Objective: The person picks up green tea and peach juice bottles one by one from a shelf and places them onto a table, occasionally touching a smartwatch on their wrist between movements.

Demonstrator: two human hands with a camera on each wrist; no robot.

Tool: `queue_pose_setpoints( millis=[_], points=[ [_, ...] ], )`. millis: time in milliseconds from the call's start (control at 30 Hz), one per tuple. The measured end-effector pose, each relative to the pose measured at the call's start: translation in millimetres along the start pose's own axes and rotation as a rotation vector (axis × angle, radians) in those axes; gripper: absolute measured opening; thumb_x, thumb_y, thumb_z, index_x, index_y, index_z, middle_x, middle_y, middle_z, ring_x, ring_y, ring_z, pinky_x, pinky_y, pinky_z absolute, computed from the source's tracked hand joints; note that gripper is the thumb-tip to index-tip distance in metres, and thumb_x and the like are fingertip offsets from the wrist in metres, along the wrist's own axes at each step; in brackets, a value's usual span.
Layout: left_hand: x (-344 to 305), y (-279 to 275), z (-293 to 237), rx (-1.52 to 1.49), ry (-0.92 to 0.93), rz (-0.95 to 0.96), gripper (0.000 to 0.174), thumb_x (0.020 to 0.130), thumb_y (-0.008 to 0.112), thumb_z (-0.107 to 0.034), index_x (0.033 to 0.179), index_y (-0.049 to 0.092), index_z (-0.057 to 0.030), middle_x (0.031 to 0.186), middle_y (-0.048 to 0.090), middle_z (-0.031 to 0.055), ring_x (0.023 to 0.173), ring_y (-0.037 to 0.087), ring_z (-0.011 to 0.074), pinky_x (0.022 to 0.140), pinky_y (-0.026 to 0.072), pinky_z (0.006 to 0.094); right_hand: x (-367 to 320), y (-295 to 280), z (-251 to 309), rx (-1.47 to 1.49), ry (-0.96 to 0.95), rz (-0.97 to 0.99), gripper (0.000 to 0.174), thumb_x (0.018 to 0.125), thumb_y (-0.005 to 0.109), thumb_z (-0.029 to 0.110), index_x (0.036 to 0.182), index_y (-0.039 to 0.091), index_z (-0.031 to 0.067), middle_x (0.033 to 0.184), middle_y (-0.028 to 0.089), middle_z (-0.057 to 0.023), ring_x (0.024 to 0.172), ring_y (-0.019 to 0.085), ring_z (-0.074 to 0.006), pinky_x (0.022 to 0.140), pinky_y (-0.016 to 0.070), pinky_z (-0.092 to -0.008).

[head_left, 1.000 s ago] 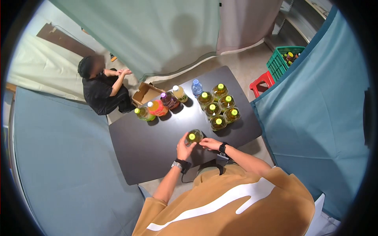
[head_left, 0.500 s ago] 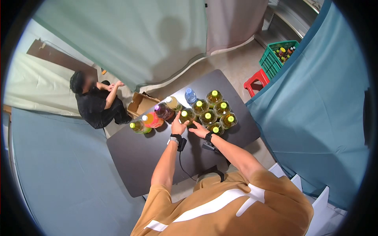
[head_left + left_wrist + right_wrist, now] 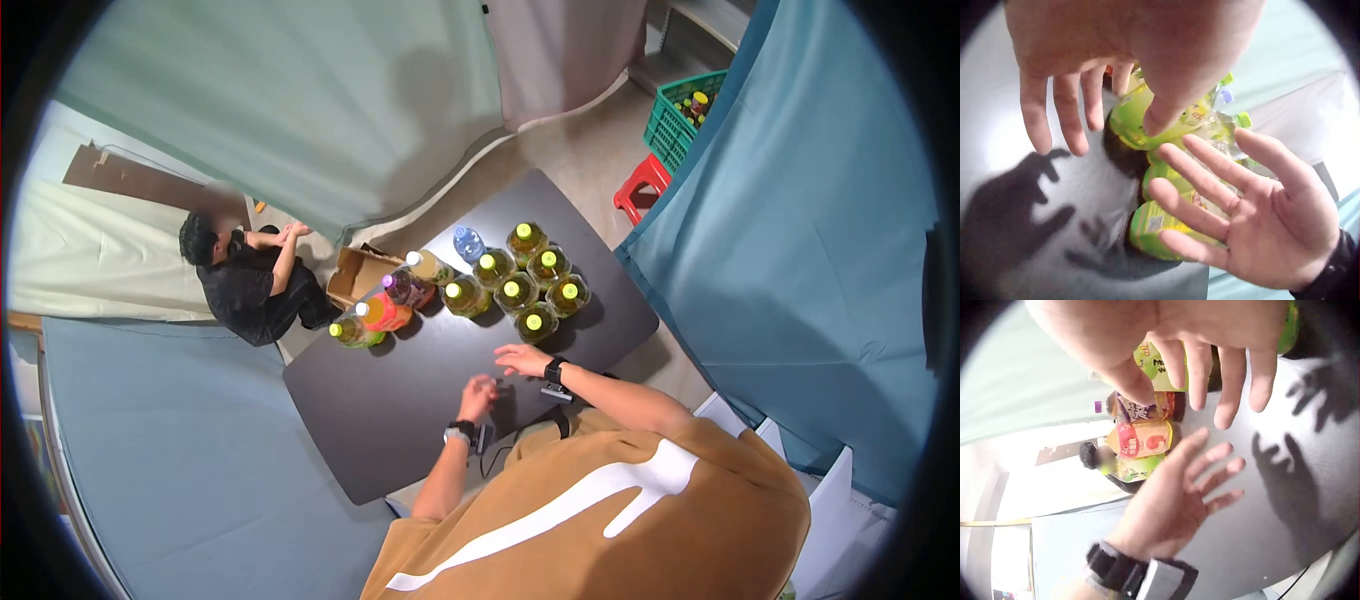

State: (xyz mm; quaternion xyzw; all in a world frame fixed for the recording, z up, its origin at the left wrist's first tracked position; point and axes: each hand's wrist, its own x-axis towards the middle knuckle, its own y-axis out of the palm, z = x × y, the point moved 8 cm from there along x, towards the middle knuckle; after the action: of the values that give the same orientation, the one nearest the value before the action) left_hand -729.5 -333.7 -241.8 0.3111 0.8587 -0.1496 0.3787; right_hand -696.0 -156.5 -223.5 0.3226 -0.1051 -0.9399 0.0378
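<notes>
Both hands are empty above the dark table, on the wearer's side of the bottles. My left hand has its fingers spread loosely and touches no bottle. To its right, my right hand is also held out with relaxed fingers, just short of the nearest yellow-capped bottle. Another green-labelled drink bottle stands upright at the left of a close group of the same kind. In the left wrist view their green labels show behind the fingers.
Left of the group stand a white-capped bottle, a purple-capped bottle, an orange-red labelled bottle and a green bottle. A blue bottle stands behind. Beyond are a cardboard box, a crouching person, a red stool and a green crate.
Both hands carried a yellow-capped bottle forward from the near side of the table to the left of the group. They have let go of it and drawn back towards the body.
</notes>
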Motion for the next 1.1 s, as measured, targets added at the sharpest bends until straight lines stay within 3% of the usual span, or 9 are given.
queue_pose_setpoints(
  millis=[100,233,367,500,633,733,833,933,1100],
  points=[
    [-61,11,75,0.079,-0.222,-0.033,0.037,0.094,0.066,-0.034,0.124,0.058,-0.0138,0.103,0.067,-0.0018,0.087,0.066,0.0159,0.072,0.0531,0.0406,-37,-4,-6,0.079,0.104,0.033,0.043,0.099,0.059,0.036,0.139,0.056,0.0198,0.127,0.066,0.001,0.099,0.065,-0.0108,0.082,0.0461,-0.0301],
    [-110,2,170,-0.006,-0.315,-0.188,0.03,0.093,0.064,-0.029,0.12,0.062,-0.0181,0.106,0.068,-0.0007,0.099,0.068,0.0185,0.083,0.0509,0.0448,-45,1,-30,0.105,0.101,0.115,0.039,0.102,0.052,0.035,0.135,0.059,0.0166,0.123,0.068,-0.0033,0.093,0.069,-0.0151,0.065,0.0458,-0.0258],
    [-161,25,180,-0.199,-0.235,-0.376,0.018,0.096,0.062,-0.026,0.111,0.062,-0.0164,0.097,0.066,-0.0026,0.086,0.064,0.0112,0.072,0.0517,0.0362,-35,19,-38,0.056,0.064,0.242,0.033,0.1,0.055,0.03,0.126,0.064,0.011,0.112,0.071,-0.0053,0.084,0.068,-0.011,0.058,0.0442,-0.0227],
    [-217,71,171,-0.372,-0.2,-0.588,0.031,0.096,0.062,-0.028,0.123,0.061,-0.0131,0.107,0.069,0.0034,0.096,0.067,0.0156,0.077,0.0527,0.0351,-44,56,-81,-0.111,0.199,0.418,0.028,0.098,0.057,0.027,0.117,0.067,0.008,0.106,0.073,-0.006,0.077,0.068,-0.0115,0.06,0.0495,-0.026],
    [-253,139,184,-0.516,-0.16,-0.654,0.033,0.098,0.061,-0.029,0.127,0.061,-0.0123,0.109,0.07,0.005,0.098,0.068,0.0171,0.078,0.0527,0.0341,-68,100,-122,-0.368,0.057,0.691,0.027,0.097,0.06,0.025,0.109,0.069,0.0029,0.095,0.074,-0.0074,0.067,0.068,-0.0137,0.067,0.0557,-0.0292],
    [-279,181,199,-0.541,-0.11,-0.726,0.033,0.097,0.065,-0.027,0.125,0.062,-0.0098,0.108,0.07,0.0055,0.098,0.067,0.0163,0.08,0.0516,0.0307,-100,129,-145,-0.38,0.117,0.794,0.028,0.096,0.06,0.029,0.108,0.069,0.0056,0.097,0.074,-0.0052,0.073,0.07,-0.0131,0.066,0.0556,-0.0327],
    [-314,216,214,-0.446,-0.028,-0.9,0.036,0.095,0.07,-0.024,0.124,0.063,-0.0051,0.109,0.07,0.0063,0.098,0.064,0.0155,0.084,0.0501,0.0282,-147,153,-151,-0.623,0.161,0.942,0.034,0.093,0.062,0.039,0.106,0.068,0.0079,0.098,0.074,-0.0066,0.076,0.071,-0.0148,0.067,0.0552,-0.034],
    [-360,255,190,-0.501,0.028,-1.049,0.037,0.096,0.069,-0.025,0.125,0.062,-0.0039,0.107,0.069,0.0063,0.1,0.063,0.0145,0.086,0.0502,0.0297,-176,188,-179,-0.699,0.042,1.094,0.035,0.093,0.063,0.037,0.108,0.068,0.007,0.101,0.073,-0.0069,0.077,0.072,-0.0167,0.07,0.056,-0.0343],
    [-426,333,213,-0.727,0.136,-1.309,0.031,0.097,0.067,-0.019,0.124,0.061,-0.0026,0.114,0.069,0.0093,0.104,0.065,0.0155,0.09,0.0513,0.0297,-282,238,-230,-0.685,0.104,1.368,0.028,0.1,0.06,0.03,0.109,0.066,0.0042,0.099,0.069,-0.006,0.086,0.067,-0.0135,0.077,0.0554,-0.0305]
  ],
)
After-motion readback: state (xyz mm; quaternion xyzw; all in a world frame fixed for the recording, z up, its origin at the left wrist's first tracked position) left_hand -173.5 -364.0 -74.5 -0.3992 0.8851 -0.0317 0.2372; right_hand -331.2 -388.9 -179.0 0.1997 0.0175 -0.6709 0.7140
